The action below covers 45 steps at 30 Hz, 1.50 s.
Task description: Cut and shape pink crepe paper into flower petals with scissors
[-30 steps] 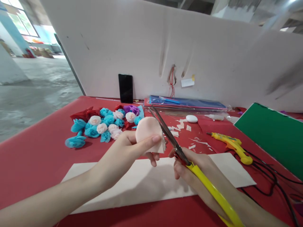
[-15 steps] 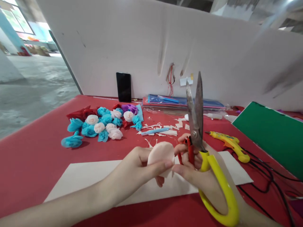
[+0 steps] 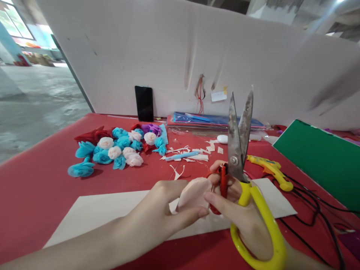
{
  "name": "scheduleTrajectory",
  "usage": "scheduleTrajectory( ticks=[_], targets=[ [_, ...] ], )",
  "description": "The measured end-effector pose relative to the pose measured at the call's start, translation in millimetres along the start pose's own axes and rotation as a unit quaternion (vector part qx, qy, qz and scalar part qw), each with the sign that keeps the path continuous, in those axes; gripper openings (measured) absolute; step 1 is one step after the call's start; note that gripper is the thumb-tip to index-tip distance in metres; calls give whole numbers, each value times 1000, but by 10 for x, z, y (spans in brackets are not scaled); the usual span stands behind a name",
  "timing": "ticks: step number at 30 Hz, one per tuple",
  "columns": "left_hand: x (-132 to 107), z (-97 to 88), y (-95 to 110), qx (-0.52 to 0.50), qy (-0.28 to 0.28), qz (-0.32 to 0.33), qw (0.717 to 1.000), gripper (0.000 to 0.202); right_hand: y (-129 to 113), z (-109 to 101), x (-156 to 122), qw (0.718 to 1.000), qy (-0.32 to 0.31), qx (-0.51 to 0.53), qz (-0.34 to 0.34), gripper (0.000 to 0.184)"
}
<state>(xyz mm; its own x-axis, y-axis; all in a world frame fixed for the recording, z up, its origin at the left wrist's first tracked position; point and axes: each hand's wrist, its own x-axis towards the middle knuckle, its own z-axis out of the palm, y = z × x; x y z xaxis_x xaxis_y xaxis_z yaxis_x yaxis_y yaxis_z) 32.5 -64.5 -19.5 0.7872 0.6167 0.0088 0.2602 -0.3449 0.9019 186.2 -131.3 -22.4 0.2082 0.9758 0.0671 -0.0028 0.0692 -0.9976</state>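
Yellow-handled scissors (image 3: 246, 191) now stand clear, held in the right grip (image 3: 246, 225), whose thumb has joined the left grip (image 3: 157, 204) pinching the pale pink disc (image 3: 194, 195) between them; cutting seems paused.

Those scissors (image 3: 237, 165) stand right of centre in the frame, points up, their grey metal blades stained and parted in a narrow V; one handle is a big bright yellow loop low down, the other red. Just left of them, in the lower middle, a pale pink piece (image 3: 195, 195), rounded along its top, is held up, slightly curved; I can't tell how many layers it has.
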Motion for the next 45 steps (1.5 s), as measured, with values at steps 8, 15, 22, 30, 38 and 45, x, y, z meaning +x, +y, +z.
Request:
scheduleTrajectory(
  ticks=[8,15,22,30,38,45],
  targets=[
    [-63,-25,-46,112,124,109,980,29,-56,18,-40,999,18,9,24,28],
    [-50,-9,-31,83,146,110,980,31,1,37,-26,1000,-1,1,28,32],
    [-77,41,-86,-35,171,81,981,14,-35,3,-49,999,2,30,43,28],
    [-44,34,-67,-47,163,119,978,17,-105,-46,-41,999,0,12,52,24],
    [-28,36,2,-56,172,76,981,24,-107,-12,-57,998,-7,23,52,21],
    [-35,48,-37,-100,191,108,971,30,-99,1,-23,1000,1,2,22,23]
  ],
)
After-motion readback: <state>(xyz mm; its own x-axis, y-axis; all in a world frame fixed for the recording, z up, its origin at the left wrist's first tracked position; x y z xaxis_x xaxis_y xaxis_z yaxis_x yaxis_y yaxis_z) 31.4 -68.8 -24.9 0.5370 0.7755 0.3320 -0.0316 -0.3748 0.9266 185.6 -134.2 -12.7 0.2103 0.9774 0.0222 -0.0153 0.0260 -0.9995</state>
